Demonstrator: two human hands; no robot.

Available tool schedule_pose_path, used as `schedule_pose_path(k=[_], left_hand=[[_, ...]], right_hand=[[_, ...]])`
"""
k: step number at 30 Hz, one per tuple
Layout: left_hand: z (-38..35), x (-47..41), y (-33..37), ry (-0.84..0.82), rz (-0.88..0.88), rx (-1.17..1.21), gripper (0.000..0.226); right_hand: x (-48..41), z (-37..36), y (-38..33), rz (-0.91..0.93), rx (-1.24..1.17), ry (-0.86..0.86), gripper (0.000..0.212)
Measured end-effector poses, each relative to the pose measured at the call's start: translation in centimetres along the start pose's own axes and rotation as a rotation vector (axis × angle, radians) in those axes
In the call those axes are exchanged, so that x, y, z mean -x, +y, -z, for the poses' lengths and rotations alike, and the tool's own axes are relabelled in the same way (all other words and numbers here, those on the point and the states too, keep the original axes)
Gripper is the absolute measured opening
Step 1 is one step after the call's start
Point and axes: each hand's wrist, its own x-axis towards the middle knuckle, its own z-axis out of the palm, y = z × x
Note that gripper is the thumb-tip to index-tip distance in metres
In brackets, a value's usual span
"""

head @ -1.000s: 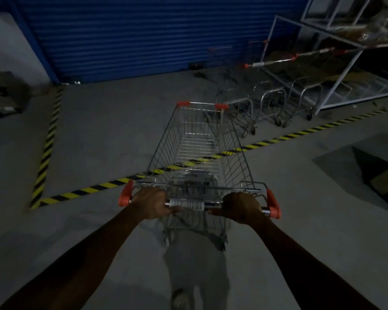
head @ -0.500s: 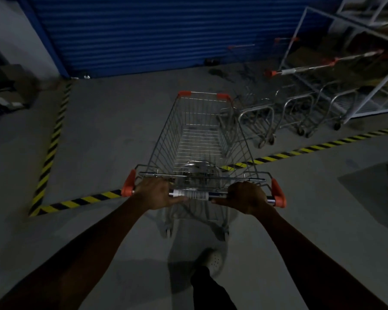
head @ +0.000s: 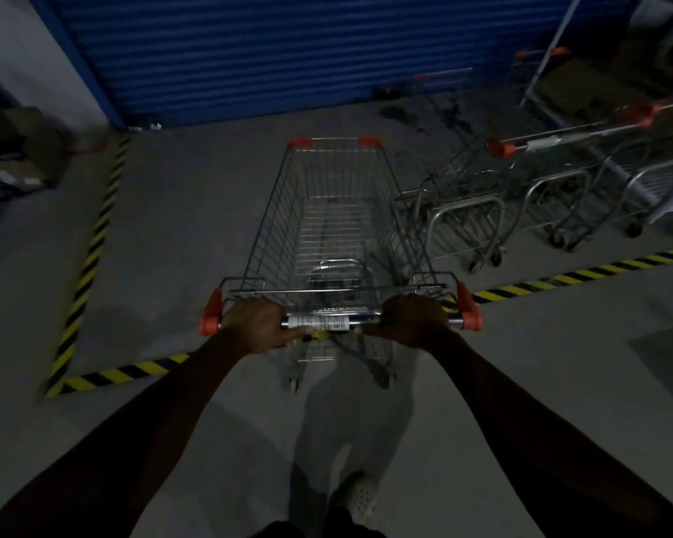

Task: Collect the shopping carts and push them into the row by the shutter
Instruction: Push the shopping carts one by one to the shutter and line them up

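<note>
A wire shopping cart [head: 337, 211] with orange corner caps stands straight ahead of me, its basket holding nothing. My left hand [head: 259, 324] grips the left part of its handle bar, and my right hand [head: 412, 320] grips the right part. The cart's basket has crossed the striped floor line [head: 583, 273]. A row of nested carts [head: 521, 188] with orange handle ends stands to the right front. The blue shutter [head: 307, 52] fills the far wall.
Yellow-black tape [head: 90, 258] marks a bay on the grey concrete floor. A white metal rack [head: 568, 60] with cardboard stands at the back right behind the cart row. Boxes [head: 20, 157] lie at the far left. My shoe [head: 360, 497] shows below.
I have pushed the cart forward over the striped line toward the shutter. The row of carts now lies closer on the right. Both hands keep their grip on the handle.
</note>
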Motion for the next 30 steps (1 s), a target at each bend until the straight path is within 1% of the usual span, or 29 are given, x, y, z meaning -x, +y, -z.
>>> schedule_pose_path(k=[2, 4, 6, 9, 12, 15, 17, 19, 20, 22, 23, 24, 26, 28, 30], left_hand=[[0.2, -2.3, 0.0, 0.029, 0.009, -0.012, 0.091], [0.2, -4.4, -0.3, 0.028, 0.001, 0.000, 0.085], [0.4, -6.3, -0.5, 0.016, -0.004, 0.013, 0.084], [0.6, -9.4, -1.2, 0.014, -0.017, 0.004, 0.076], [0.8, -12.5, -2.1, 0.002, -0.015, -0.011, 0.073], [1.1, -16.2, -3.2, -0.009, -0.040, 0.031, 0.071], [1.2, -18.8, -4.1, -0.017, -0.038, 0.042, 0.075], [1.6, -21.4, -4.8, -0.002, -0.028, 0.035, 0.077], [1.9, -22.6, -5.1, 0.010, -0.026, 0.028, 0.077], [2.4, -24.8, -5.6, 0.028, -0.031, 0.015, 0.073], [2.6, -25.9, -5.8, 0.034, -0.027, 0.021, 0.070], [2.7, -27.0, -6.0, 0.045, -0.016, 0.019, 0.070], [2.6, -29.1, -6.5, 0.063, 0.013, 0.018, 0.075], [2.6, -31.0, -6.6, 0.058, 0.030, 0.042, 0.080], [2.5, -32.7, -6.5, 0.070, 0.051, 0.081, 0.081]], right_hand=[[-2.4, 0.7, 1.3, 0.006, 0.019, -0.022, 0.087], [-4.7, 0.9, 2.6, 0.012, 0.029, -0.006, 0.082], [-6.8, 1.1, 3.7, 0.021, 0.032, 0.024, 0.077], [-9.9, 1.9, 5.0, 0.036, 0.021, 0.032, 0.082], [-13.3, 2.9, 6.1, 0.050, 0.058, 0.024, 0.076], [-17.0, 3.7, 7.1, 0.064, 0.092, 0.036, 0.081], [-19.6, 4.4, 7.9, 0.050, 0.105, 0.047, 0.084], [-22.3, 5.3, 8.7, 0.074, 0.114, 0.044, 0.097], [-23.5, 5.8, 9.1, 0.082, 0.109, 0.029, 0.096], [-26.0, 6.6, 9.9, 0.082, 0.071, 0.027, 0.073], [-27.0, 7.0, 10.2, 0.084, 0.068, 0.034, 0.068], [-28.1, 7.4, 10.6, 0.092, 0.083, 0.046, 0.066], [-30.2, 8.0, 11.4, 0.106, 0.138, 0.069, 0.069], [-32.1, 8.6, 12.3, 0.126, 0.156, 0.081, 0.076], [-33.9, 9.1, 13.3, 0.137, 0.171, 0.077, 0.083]])
